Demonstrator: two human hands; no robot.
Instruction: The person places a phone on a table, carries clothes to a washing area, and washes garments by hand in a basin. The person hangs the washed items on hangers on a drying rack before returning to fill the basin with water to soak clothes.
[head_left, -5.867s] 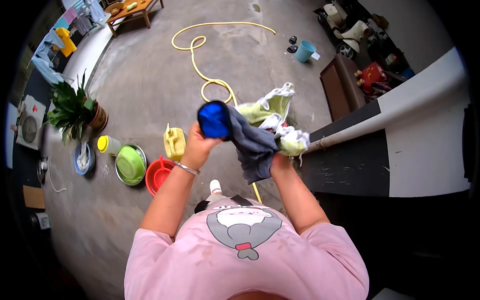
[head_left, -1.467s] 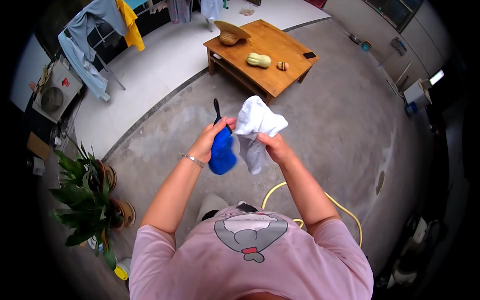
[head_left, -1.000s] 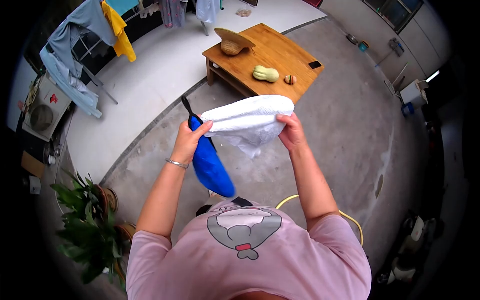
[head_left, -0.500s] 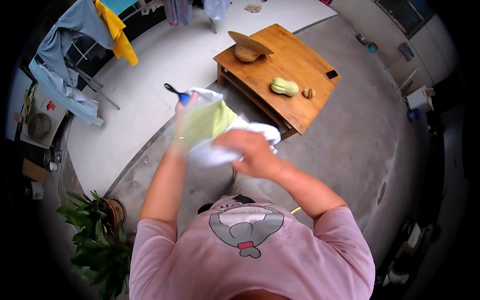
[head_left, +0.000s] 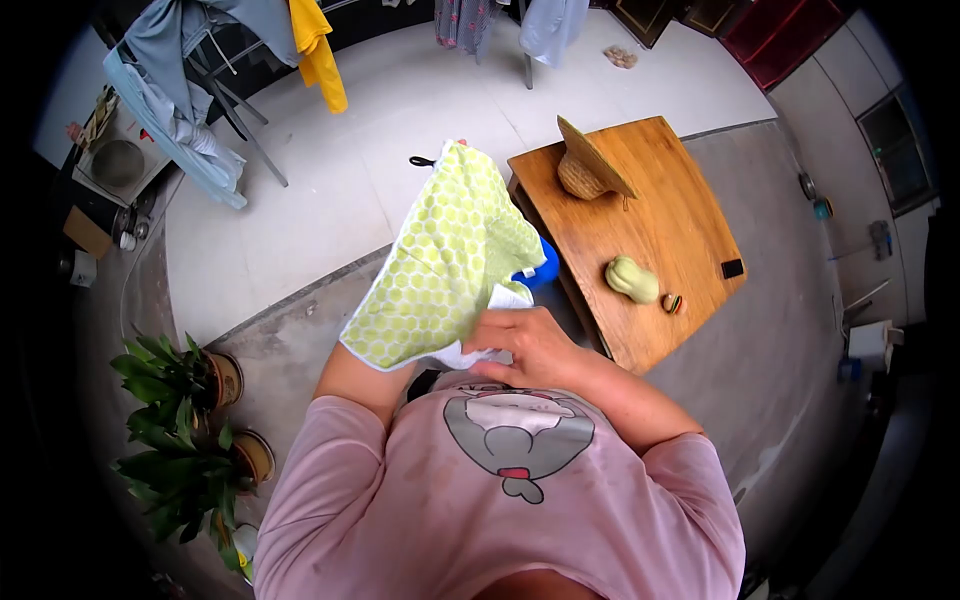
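Floor: grey on the whole view's clock from 3 to 5 o'clock, paler towards 11 and 12.
Shirt: pink, worn by the person, at 6 o'clock; grey and white printed figure on the front.
Table: wooden, at 2 o'clock, bearing four items.
Laundry: garments hung at 10 to 12 o'clock, mostly blue-grey, one yellow.
Towel: green-patterned face, white edging; spread in mid-air near the view's centre, lower right edge folded to show white.
Plants: two, potted, at 8 o'clock.
Right hand: at the towel's 4 to 5 o'clock, fingers gripping its white folded edge.
Hat: straw, tilted, at the table's 11 o'clock.
Left hand: behind the towel except a small patch of skin at its 12 o'clock corner; grip cannot be determined.
Blue item: at the towel's 3 o'clock, partly covered by it.
Squash: pale green, at the table's 6 o'clock.
Small round item: multicoloured, just beside the squash; identity unclear.
Phone-like slab: black, flat, at the table's 3 to 4 o'clock.
Loop: black, protruding beside the towel's top corner.
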